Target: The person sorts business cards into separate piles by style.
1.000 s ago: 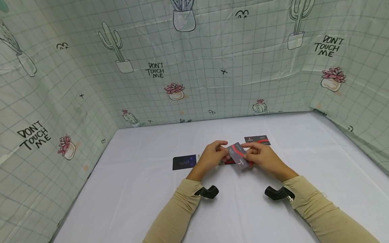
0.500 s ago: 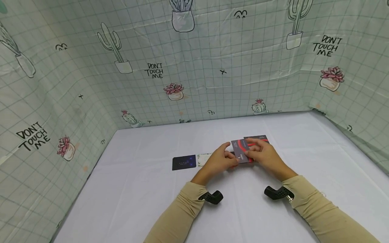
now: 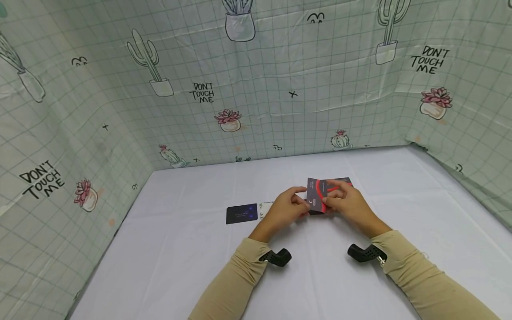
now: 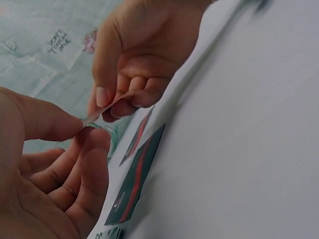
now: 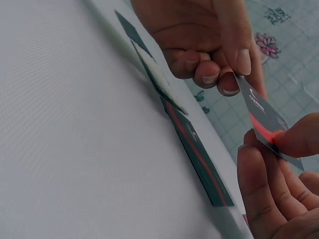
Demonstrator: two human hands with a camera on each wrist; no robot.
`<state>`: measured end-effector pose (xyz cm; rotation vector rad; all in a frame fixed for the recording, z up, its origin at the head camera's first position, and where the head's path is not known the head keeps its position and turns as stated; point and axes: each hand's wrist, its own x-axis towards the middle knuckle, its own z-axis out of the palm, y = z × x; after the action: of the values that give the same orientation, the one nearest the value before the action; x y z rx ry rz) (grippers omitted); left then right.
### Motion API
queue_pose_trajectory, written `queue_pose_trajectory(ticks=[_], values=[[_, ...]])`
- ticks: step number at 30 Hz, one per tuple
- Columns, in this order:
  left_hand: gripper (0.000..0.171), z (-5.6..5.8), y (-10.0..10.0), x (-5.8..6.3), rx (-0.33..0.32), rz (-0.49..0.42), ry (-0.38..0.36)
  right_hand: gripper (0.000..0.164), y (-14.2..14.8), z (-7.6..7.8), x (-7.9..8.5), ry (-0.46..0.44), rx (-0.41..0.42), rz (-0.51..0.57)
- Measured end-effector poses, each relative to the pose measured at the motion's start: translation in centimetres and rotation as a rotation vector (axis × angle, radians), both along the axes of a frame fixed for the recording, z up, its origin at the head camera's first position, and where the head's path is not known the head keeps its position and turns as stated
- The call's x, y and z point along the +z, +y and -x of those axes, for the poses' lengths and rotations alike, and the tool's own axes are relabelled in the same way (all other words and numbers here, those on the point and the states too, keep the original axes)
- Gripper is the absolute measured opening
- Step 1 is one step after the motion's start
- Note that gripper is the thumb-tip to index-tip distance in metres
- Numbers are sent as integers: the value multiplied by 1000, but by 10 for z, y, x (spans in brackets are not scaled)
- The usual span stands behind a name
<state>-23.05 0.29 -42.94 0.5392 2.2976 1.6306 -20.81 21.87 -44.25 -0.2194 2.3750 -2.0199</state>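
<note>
Both hands hold a grey business card [image 3: 314, 195] with a red curved stripe, raised over the table. My left hand [image 3: 285, 208] pinches its lower left corner between thumb and fingers. On the other side, my right hand [image 3: 352, 203] pinches it, the thumb lying across the red stripe [image 5: 271, 135]. Under the hands a dark business card with a red stripe [image 4: 134, 179] lies on the cloth; the hands mostly cover it in the head view. Behind the right fingers another such card [image 3: 343, 180] lies partly hidden.
Left of the hands lie a dark blue card [image 3: 242, 214] and a white card with a leafy border [image 3: 264, 208], partly covered by the left hand. A white cloth [image 3: 180, 253] covers the table. A printed grid curtain [image 3: 264, 115] encloses the back and sides.
The held card has turned from a slant to nearly upright and moved slightly up. My left hand has shifted right and then a little back left; my right hand has barely moved.
</note>
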Motion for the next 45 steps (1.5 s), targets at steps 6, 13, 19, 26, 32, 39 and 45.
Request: queue_pose_trajectory(ticks=[6,13,19,26,32,39,45], values=[[37,3,-5,2,24,-1,-3,64,0,0,1,0,11,51],[29,7,-11,2,7,35,-17,57,0,0,0,36,-3,77],[27,10,-13,0,2,0,-46,48,1,0,0,33,-42,58],[23,12,-17,-3,59,-105,-64,37,2,-2,0,-32,-74,65],[16,12,-18,-4,102,-82,-12,39,2,-2,-1,-37,-68,50],[22,11,-18,-3,70,8,26,41,0,-1,-2,-13,-88,66],[48,10,-14,-1,-2,208,191,40,0,-2,-2,-39,-119,88]])
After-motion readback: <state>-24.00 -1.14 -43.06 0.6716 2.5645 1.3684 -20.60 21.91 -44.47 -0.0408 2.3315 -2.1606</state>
